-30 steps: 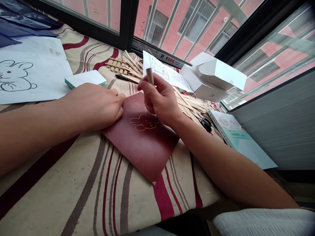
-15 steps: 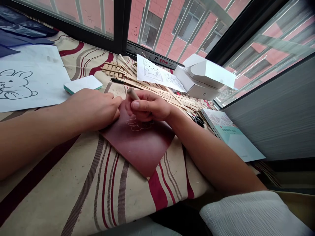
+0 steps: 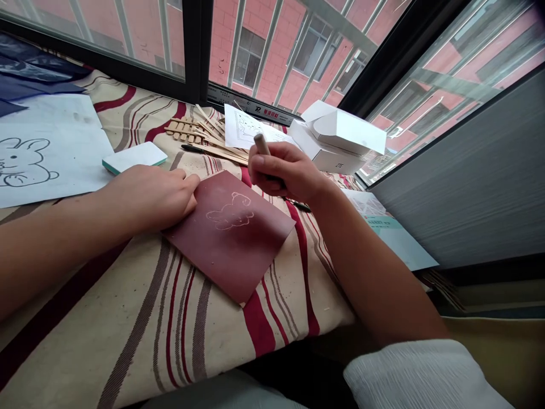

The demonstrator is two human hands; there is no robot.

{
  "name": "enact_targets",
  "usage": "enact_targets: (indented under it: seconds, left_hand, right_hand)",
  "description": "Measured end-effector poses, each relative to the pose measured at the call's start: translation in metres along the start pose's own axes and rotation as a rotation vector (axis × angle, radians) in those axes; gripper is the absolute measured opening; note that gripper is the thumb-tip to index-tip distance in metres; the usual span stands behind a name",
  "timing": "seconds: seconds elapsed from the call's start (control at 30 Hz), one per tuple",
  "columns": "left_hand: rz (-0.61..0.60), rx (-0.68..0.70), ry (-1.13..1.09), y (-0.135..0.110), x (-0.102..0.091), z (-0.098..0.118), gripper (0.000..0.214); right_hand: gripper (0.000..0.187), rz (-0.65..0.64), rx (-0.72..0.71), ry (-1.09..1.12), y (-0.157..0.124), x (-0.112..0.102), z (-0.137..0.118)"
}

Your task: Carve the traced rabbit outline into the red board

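A dark red sheet (image 3: 238, 250) with a pale bunny outline (image 3: 230, 213) scratched into it lies on the striped cloth. My left hand (image 3: 149, 196) rests on the sheet's left edge, fingers curled together and pressing it down. My right hand (image 3: 285, 170) hovers just beyond the sheet's far right corner, closed around a wooden-handled carving tool (image 3: 260, 143) whose butt end sticks up above the fingers. The tool's tip is hidden behind my hand.
A paper with a drawn bunny (image 3: 25, 162) lies at the left, a white and teal block (image 3: 134, 156) beside it. Thin wooden sticks (image 3: 204, 136), a black pen (image 3: 196, 149), a printed sheet (image 3: 240, 128) and white boxes (image 3: 336, 136) sit by the window. A booklet (image 3: 383, 227) lies at right.
My right hand has lifted off the sheet and moved to the right, turning the tool upright, so the whole bunny outline now shows. My left hand stays on the sheet's edge.
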State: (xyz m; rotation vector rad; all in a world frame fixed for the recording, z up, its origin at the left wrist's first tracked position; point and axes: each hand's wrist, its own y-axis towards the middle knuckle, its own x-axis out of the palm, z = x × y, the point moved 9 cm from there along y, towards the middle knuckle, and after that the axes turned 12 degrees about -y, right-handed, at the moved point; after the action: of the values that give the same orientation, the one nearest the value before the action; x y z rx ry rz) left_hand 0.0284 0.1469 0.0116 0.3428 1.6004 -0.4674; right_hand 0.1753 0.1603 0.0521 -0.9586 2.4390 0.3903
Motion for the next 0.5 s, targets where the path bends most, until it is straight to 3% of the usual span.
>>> enact_targets:
  seconds: [0.13, 0.2, 0.27, 0.37, 0.5]
  left_hand:
    - [0.016, -0.054, 0.066, -0.006, -0.005, -0.004, 0.043]
    - [-0.030, -0.138, 0.065, -0.011, 0.001, -0.015, 0.048]
    - [-0.078, -0.183, 0.017, -0.015, 0.009, -0.023, 0.056]
    - [-0.032, -0.149, 0.013, -0.015, 0.007, -0.028, 0.063]
    - [-0.073, -0.251, -0.139, -0.013, 0.012, -0.043, 0.071]
  right_hand:
    - [0.015, 0.075, 0.320, -0.762, -0.022, -0.020, 0.021]
    - [0.010, 0.067, 0.401, -0.968, -0.027, -0.024, 0.028]
    - [0.008, 0.041, 0.418, -0.989, -0.028, -0.022, 0.032]
    - [0.011, 0.008, 0.411, -0.987, -0.027, -0.018, 0.034]
    - [0.013, 0.018, 0.456, -0.972, -0.029, -0.020, 0.032]
